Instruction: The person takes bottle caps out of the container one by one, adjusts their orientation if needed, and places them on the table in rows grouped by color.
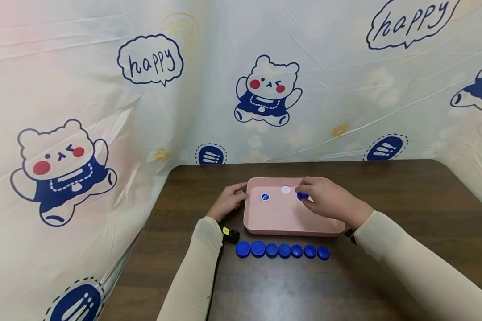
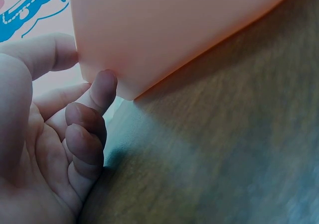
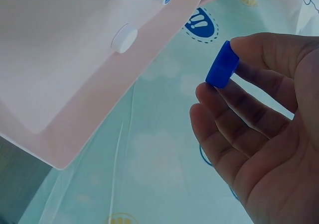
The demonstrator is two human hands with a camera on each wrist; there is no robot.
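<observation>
The left hand (image 1: 230, 201) is at the left side of a pink tray (image 1: 293, 218), thumb and fingers at its rim. Its middle finger rests on the outer wall (image 2: 164, 30) in the left wrist view; the other fingers curl loosely. Over the tray's right half, the right hand (image 1: 329, 198) pinches a blue bottle cap (image 3: 223, 64) between thumb and fingertips, held apart from the tray floor. Two caps lie inside the tray: a white cap with a blue logo (image 1: 265, 197) and a plain white cap (image 1: 285, 190) nearer the right hand.
Several blue bottle caps (image 1: 284, 250) form a row on the brown table (image 1: 176, 267) along the tray's near side. Behind the table hangs a pale cloth (image 1: 325, 111) printed with bears. Each wrist carries a dark strap; a black device (image 1: 233, 236) sits at the left one.
</observation>
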